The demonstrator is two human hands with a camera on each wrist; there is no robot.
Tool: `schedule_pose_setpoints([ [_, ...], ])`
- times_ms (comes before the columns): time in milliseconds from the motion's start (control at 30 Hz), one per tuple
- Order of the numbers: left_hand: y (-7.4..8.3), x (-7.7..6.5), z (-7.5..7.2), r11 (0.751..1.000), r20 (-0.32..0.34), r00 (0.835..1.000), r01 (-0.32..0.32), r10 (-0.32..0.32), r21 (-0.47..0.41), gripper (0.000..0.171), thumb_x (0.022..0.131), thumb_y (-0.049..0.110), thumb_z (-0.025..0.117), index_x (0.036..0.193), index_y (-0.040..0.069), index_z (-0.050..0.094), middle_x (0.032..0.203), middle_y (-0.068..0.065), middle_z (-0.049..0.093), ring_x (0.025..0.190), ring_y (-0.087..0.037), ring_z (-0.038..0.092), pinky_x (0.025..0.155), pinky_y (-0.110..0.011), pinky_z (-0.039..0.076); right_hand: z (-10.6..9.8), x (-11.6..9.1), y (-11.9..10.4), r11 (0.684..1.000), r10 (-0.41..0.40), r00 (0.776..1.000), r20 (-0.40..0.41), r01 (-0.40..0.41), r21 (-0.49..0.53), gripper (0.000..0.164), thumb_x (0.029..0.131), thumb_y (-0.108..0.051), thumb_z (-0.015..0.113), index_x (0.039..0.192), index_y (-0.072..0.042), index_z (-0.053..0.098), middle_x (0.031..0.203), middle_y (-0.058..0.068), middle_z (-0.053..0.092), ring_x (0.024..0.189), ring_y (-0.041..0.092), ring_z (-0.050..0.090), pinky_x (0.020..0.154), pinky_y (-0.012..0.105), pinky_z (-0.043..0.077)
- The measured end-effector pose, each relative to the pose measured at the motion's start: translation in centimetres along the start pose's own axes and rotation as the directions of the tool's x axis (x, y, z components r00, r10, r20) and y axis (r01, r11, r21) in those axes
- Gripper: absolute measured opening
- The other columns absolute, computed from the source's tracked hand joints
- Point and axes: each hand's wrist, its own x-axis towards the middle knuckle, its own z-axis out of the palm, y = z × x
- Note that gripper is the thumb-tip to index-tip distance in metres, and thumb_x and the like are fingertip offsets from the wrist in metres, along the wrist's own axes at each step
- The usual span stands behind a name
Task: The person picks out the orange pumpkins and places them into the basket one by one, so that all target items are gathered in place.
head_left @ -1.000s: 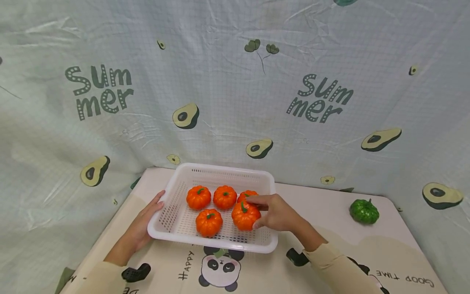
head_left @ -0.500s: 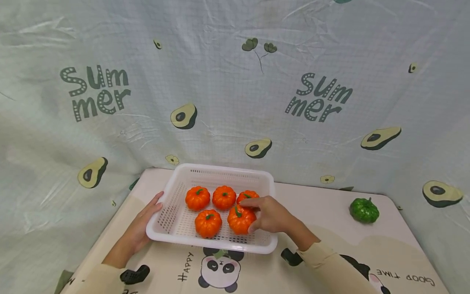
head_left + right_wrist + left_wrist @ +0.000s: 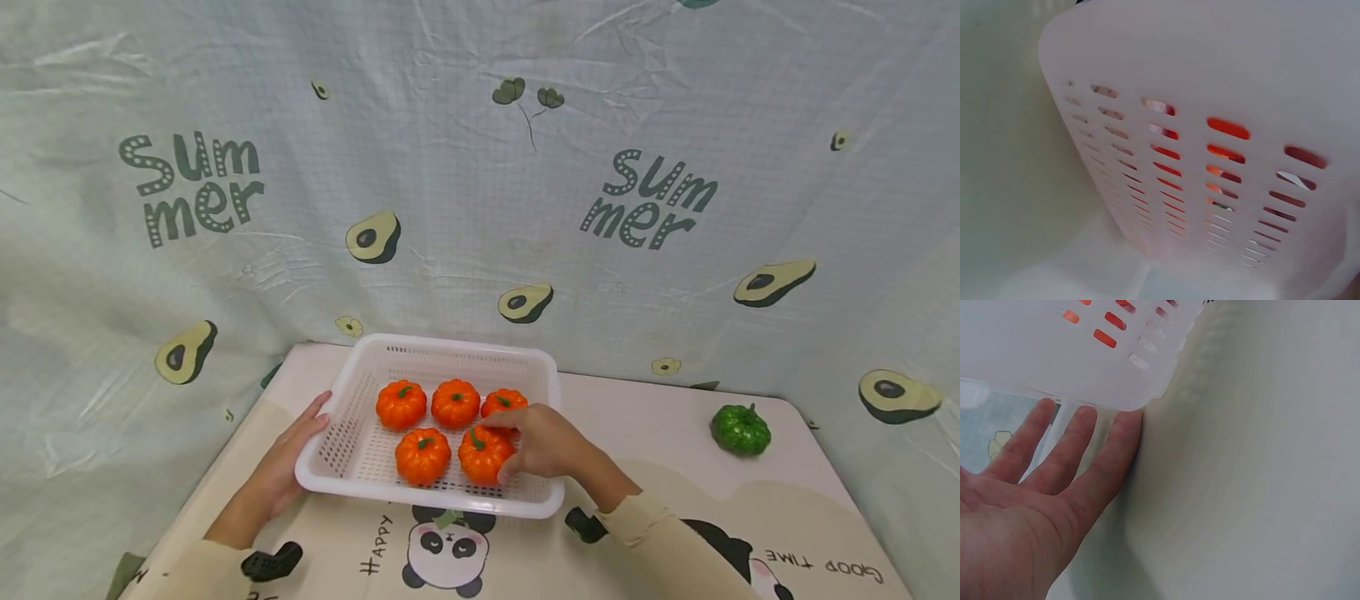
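A white slotted plastic basket (image 3: 442,497) holds several small orange pumpkins with green stems, such as the front-left pumpkin (image 3: 423,457) and the back-left pumpkin (image 3: 401,405). My right hand (image 3: 551,446) reaches over the basket's right rim and grips the front-right pumpkin (image 3: 480,458), thumb on its near side and fingers across its top. That pumpkin sits low in the basket, in front of the back-right pumpkin (image 3: 501,402). At the basket's left side is my left hand (image 3: 288,454); in the left wrist view its straight fingers (image 3: 1075,440) reach the basket wall (image 3: 1035,356). The right wrist view shows only the slotted wall (image 3: 1166,169), hiding the right hand.
A glossy green pumpkin (image 3: 741,430) stands at the right of the table (image 3: 637,408). The table cover carries a printed panda (image 3: 447,550). Behind the basket hangs a pale curtain (image 3: 442,167) with avocado prints. Black devices (image 3: 272,562) sit by both wrists.
My right hand has moved left and down with its pumpkin, bringing it lower into the basket's front right, beside the front-left pumpkin. The left hand stays at the basket's side.
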Motion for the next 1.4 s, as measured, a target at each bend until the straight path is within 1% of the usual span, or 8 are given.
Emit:
schedule_pose_setpoints([
  [167, 0.1, 0.0, -0.1, 1.000, 0.003, 1.000, -0.008, 0.008, 0.002, 0.068, 0.111, 0.053, 0.034, 0.168, 0.038, -0.001, 0.178, -0.009, 0.003, 0.155, -0.037, 0.023, 0.102, -0.031, 0.046, 0.2, 0.2, -0.1, 0.998, -0.016, 1.000, 0.009, 0.017, -0.053, 0.067, 0.071, -0.028, 0.097, 0.133, -0.024, 0.073, 0.132, 0.001, 0.073, 0.121, 0.023, 0.066, 0.110, 0.048, 0.052],
  [400, 0.1, 0.0, -0.3, 1.000, 0.005, 1.000, -0.006, 0.006, -0.001, 0.069, 0.111, 0.053, 0.035, 0.168, 0.038, -0.001, 0.178, -0.009, 0.003, 0.155, -0.038, 0.023, 0.101, -0.029, 0.047, 0.4, 0.5, -0.4, 0.995, 0.019, 0.999, 0.026, -0.016, -0.102, 0.066, 0.073, -0.030, 0.095, 0.134, -0.027, 0.072, 0.134, 0.000, 0.073, 0.123, 0.025, 0.064, 0.110, 0.051, 0.050],
  [567, 0.2, -0.1, -0.4, 1.000, 0.002, 1.000, 0.002, -0.002, -0.002, 0.068, 0.111, 0.054, 0.034, 0.167, 0.039, -0.001, 0.178, -0.008, 0.004, 0.155, -0.038, 0.023, 0.102, -0.033, 0.048, 0.7, 0.5, -0.5, 0.991, 0.018, 0.999, 0.034, -0.013, -0.133, 0.067, 0.073, -0.031, 0.095, 0.136, -0.027, 0.070, 0.136, -0.001, 0.071, 0.125, 0.025, 0.064, 0.110, 0.052, 0.051],
  [733, 0.2, -0.2, -0.4, 1.000, 0.004, 1.000, -0.001, 0.001, 0.007, 0.068, 0.111, 0.054, 0.034, 0.167, 0.040, -0.001, 0.178, -0.009, 0.003, 0.155, -0.039, 0.023, 0.102, -0.035, 0.048, 0.6, 0.5, -0.6, 0.991, 0.015, 0.999, 0.047, -0.009, -0.134, 0.070, 0.075, -0.029, 0.094, 0.140, -0.025, 0.067, 0.138, -0.001, 0.070, 0.127, 0.025, 0.063, 0.110, 0.052, 0.050],
  [967, 0.1, -0.2, -0.5, 1.000, 0.014, 1.000, 0.002, -0.002, 0.026, 0.068, 0.111, 0.054, 0.034, 0.167, 0.040, -0.002, 0.178, -0.009, 0.002, 0.156, -0.041, 0.023, 0.103, -0.038, 0.050, 0.4, 0.5, -0.8, 0.984, 0.021, 0.994, 0.104, -0.002, -0.178, 0.074, 0.076, -0.026, 0.093, 0.144, -0.023, 0.063, 0.140, -0.003, 0.069, 0.126, 0.024, 0.063, 0.111, 0.052, 0.050],
  [1200, 0.1, 0.1, -0.4, 0.999, 0.024, 0.999, -0.023, 0.023, 0.023, 0.067, 0.111, 0.055, 0.031, 0.167, 0.039, -0.001, 0.178, -0.009, 0.004, 0.151, -0.034, 0.027, 0.098, -0.028, 0.049, 0.4, 0.5, -1.0, 0.972, 0.061, 0.989, 0.137, -0.028, -0.231, 0.073, 0.076, -0.031, 0.093, 0.143, -0.028, 0.064, 0.139, -0.007, 0.069, 0.124, 0.021, 0.063, 0.110, 0.052, 0.051],
  [1300, 0.1, 0.1, -0.4, 1.000, 0.024, 1.000, -0.020, 0.020, 0.020, 0.067, 0.111, 0.055, 0.031, 0.167, 0.040, -0.002, 0.178, -0.009, 0.003, 0.152, -0.035, 0.026, 0.097, -0.028, 0.050, 0.5, 0.5, -1.1, 0.966, 0.060, 0.987, 0.148, -0.020, -0.259, 0.072, 0.077, -0.034, 0.092, 0.143, -0.030, 0.063, 0.140, -0.007, 0.068, 0.125, 0.021, 0.063, 0.111, 0.052, 0.050],
  [1400, 0.0, 0.0, -0.4, 1.000, 0.018, 1.000, -0.021, 0.021, 0.020, 0.068, 0.111, 0.055, 0.032, 0.168, 0.039, -0.001, 0.178, -0.009, 0.002, 0.155, -0.039, 0.024, 0.099, -0.030, 0.050, 0.5, 0.5, -1.2, 0.959, 0.058, 0.986, 0.155, -0.012, -0.281, 0.071, 0.079, -0.035, 0.091, 0.143, -0.030, 0.063, 0.139, -0.007, 0.069, 0.123, 0.019, 0.064, 0.109, 0.051, 0.051],
])
